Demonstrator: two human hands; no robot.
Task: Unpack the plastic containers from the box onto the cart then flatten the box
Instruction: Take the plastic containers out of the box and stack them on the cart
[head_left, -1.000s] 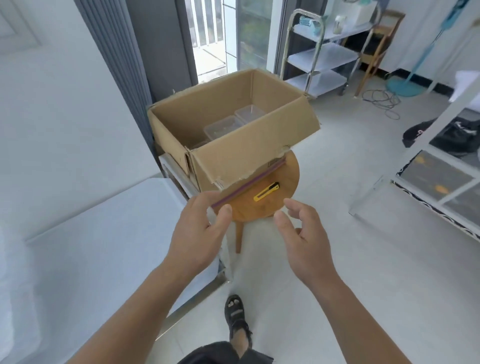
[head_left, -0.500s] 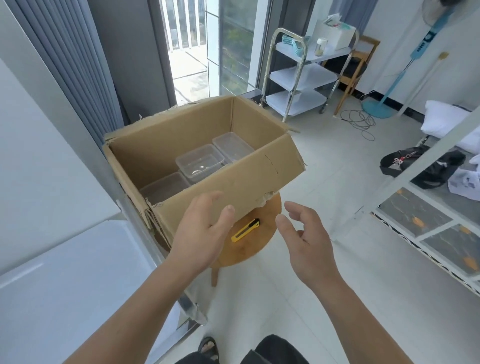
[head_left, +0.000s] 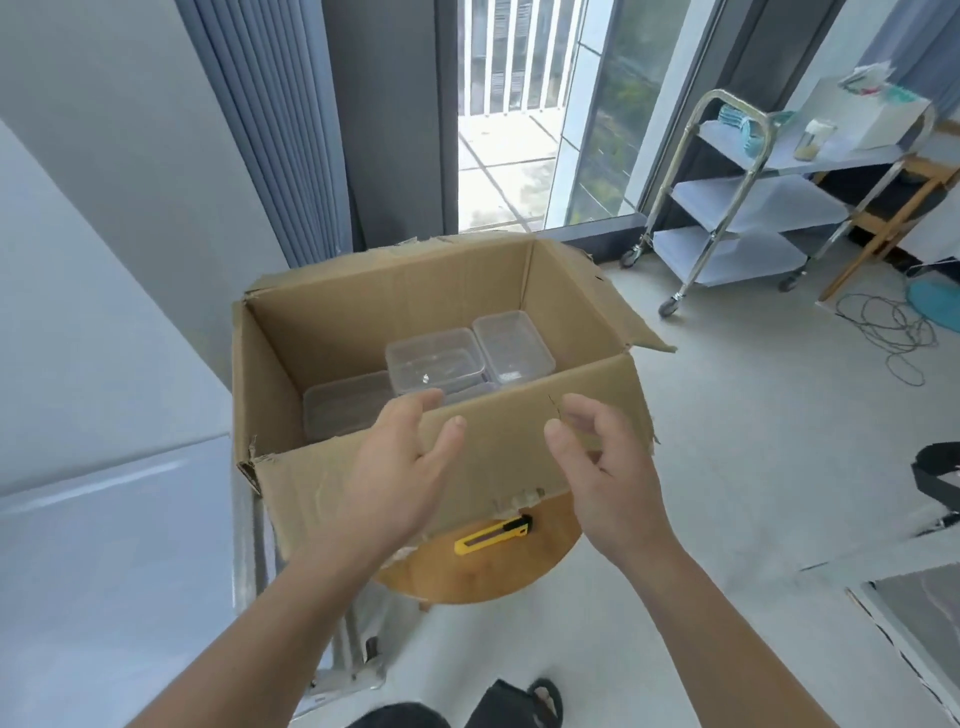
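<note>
An open cardboard box (head_left: 332, 312) stands on a round wooden stool (head_left: 483, 571). Inside it lie clear plastic containers: one in the middle (head_left: 434, 358), one at the right (head_left: 511, 345), one low at the left (head_left: 345, 408). My left hand (head_left: 400, 478) hovers in front of the box's near flap, fingers relaxed, fingertips at its top edge, holding nothing. My right hand (head_left: 602, 473) hangs open before the same flap, fingers loosely curved, empty. The metal cart (head_left: 737, 208) with three shelves stands at the far right by the window.
A yellow utility knife (head_left: 493, 538) lies on the stool under the flap. A white appliance top (head_left: 104, 545) fills the left. Cables (head_left: 883, 327) lie on the floor near the cart. A box and a jar sit on the cart's top shelf.
I have come closer and look more steeply into the box. Both hands have risen from below the flap to its upper edge, still empty.
</note>
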